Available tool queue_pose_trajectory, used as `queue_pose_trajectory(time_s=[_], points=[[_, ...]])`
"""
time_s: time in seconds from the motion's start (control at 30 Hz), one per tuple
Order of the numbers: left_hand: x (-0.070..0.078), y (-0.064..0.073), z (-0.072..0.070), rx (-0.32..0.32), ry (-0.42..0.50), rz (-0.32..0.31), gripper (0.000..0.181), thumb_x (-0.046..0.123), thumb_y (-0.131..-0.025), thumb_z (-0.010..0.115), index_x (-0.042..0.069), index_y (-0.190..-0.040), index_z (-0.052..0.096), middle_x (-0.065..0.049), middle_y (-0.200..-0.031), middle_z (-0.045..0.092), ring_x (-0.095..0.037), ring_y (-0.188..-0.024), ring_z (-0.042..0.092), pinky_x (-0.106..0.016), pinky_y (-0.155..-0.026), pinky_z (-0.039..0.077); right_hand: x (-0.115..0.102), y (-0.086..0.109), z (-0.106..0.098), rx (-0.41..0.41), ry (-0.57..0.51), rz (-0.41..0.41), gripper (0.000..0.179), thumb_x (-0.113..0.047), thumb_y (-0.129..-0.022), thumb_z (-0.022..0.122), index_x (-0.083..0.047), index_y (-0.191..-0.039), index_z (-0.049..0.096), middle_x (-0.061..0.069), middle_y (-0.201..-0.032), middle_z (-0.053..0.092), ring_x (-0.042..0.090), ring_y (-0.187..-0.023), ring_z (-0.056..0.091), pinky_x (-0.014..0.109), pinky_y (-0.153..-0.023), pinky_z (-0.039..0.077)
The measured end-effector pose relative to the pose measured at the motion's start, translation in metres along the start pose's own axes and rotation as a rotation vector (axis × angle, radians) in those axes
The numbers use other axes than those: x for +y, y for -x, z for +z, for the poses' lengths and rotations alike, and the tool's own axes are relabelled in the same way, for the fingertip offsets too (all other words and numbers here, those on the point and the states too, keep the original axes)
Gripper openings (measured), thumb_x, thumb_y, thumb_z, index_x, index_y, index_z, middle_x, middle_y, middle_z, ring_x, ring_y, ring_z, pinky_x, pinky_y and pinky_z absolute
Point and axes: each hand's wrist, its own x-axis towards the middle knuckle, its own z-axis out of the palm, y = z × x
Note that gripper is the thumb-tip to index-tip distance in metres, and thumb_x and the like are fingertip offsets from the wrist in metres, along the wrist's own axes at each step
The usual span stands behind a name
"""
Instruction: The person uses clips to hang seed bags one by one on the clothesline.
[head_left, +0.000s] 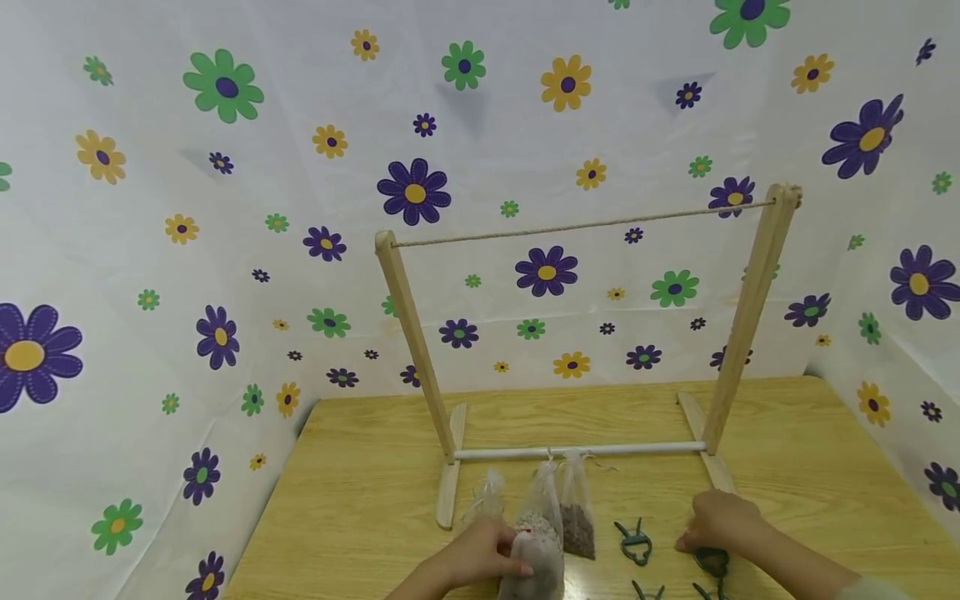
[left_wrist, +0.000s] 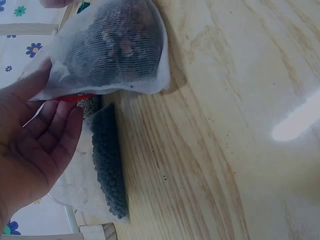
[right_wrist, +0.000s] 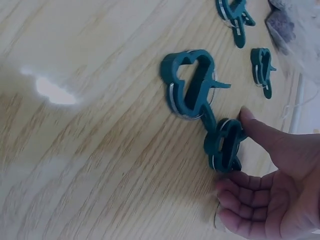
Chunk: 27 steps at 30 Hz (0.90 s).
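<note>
In the left wrist view, my left hand (left_wrist: pixel 40 125) pinches the edge of a white mesh bag (left_wrist: pixel 112 50) with dark contents and a red strip at its edge. A second sheer bag (left_wrist: pixel 107 160), full of dark round beads, lies beside that hand. My right hand (right_wrist: pixel 270 185) has its thumb and forefinger on either side of a green cloud-shaped spring clip (right_wrist: pixel 225 145), at its handles. Touching that clip is a larger green clip (right_wrist: pixel 192 85). Farther off lie two more clips, a small one (right_wrist: pixel 261 67) and one at the top edge (right_wrist: pixel 235 15).
A wooden stand (head_left: pixel 411 333) holds a taut string (head_left: pixel 585 227) across its top and a white bar (head_left: pixel 510 452) low down. Another sheer bag (head_left: pixel 577 529) lies by the bar. Flower-patterned cloth (head_left: pixel 480 150) encloses the wooden table (head_left: pixel 345 500).
</note>
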Motion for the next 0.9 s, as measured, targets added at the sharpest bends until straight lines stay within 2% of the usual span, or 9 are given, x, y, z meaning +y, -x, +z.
queue_pose_trajectory(time_s=[0.13,0.23,0.33,0.5,0.67,0.8,0.9], points=[[0.000,0.000,0.001,-0.002,-0.061,0.005,0.031,0.020,-0.080,0.075,0.001,-0.062,0.058,0.015,-0.049,0.036,0.004,-0.046,0.026,-0.013,-0.044,0.023,-0.003,-0.003,0.003,0.004,-0.069,-0.006,0.041,-0.034,-0.067,0.084,-0.007,-0.071,0.053,0.001,-0.065,0.047,0.015,-0.058,0.042,0.027,-0.052,0.034],[0.002,0.000,0.001,-0.006,-0.091,0.007,0.034,0.020,-0.080,0.075,0.003,-0.059,0.054,0.015,-0.049,0.033,0.004,-0.046,0.025,-0.013,-0.044,0.022,-0.004,-0.005,0.007,0.029,-0.081,-0.033,0.033,-0.022,-0.070,0.077,-0.008,-0.063,0.049,0.000,-0.059,0.043,0.012,-0.051,0.037,0.023,-0.048,0.029],[0.003,-0.001,0.002,-0.012,-0.093,-0.003,0.035,0.020,-0.080,0.075,0.004,-0.059,0.052,0.015,-0.049,0.033,0.004,-0.045,0.025,-0.013,-0.043,0.022,-0.006,-0.006,0.011,0.066,-0.044,-0.072,0.024,-0.013,-0.065,0.068,-0.009,-0.062,0.044,0.001,-0.058,0.041,0.013,-0.051,0.034,0.025,-0.047,0.027],[0.003,-0.001,0.001,-0.032,-0.077,0.001,0.034,0.018,-0.082,0.072,0.004,-0.059,0.052,0.015,-0.049,0.032,0.004,-0.044,0.024,-0.013,-0.043,0.021,-0.007,-0.005,0.013,0.129,0.022,-0.154,0.021,-0.001,-0.062,0.061,-0.008,-0.063,0.041,0.007,-0.067,0.042,0.020,-0.061,0.034,0.032,-0.053,0.029],[0.006,0.000,-0.003,-0.088,-0.107,0.034,0.036,0.017,-0.088,0.065,0.007,-0.059,0.046,0.015,-0.052,0.031,0.004,-0.045,0.024,-0.013,-0.044,0.022,-0.005,-0.008,0.012,0.166,0.042,-0.184,0.020,0.003,-0.062,0.063,-0.006,-0.062,0.046,0.008,-0.068,0.044,0.020,-0.062,0.038,0.033,-0.054,0.032],[0.009,0.000,-0.005,-0.086,-0.182,0.048,0.036,0.018,-0.088,0.065,0.009,-0.058,0.045,0.016,-0.052,0.030,0.004,-0.046,0.025,-0.013,-0.044,0.022,-0.003,-0.009,0.011,0.181,0.017,-0.204,0.017,0.003,-0.067,0.069,-0.002,-0.075,0.055,0.007,-0.073,0.050,0.018,-0.065,0.046,0.034,-0.056,0.041],[0.011,0.000,-0.006,-0.075,-0.213,0.054,0.039,0.019,-0.087,0.066,0.011,-0.057,0.043,0.016,-0.051,0.028,0.004,-0.046,0.023,-0.013,-0.044,0.021,-0.002,-0.007,0.011,0.208,-0.039,-0.241,0.017,-0.002,-0.074,0.074,-0.004,-0.078,0.057,0.003,-0.074,0.051,0.014,-0.065,0.047,0.028,-0.057,0.042]])
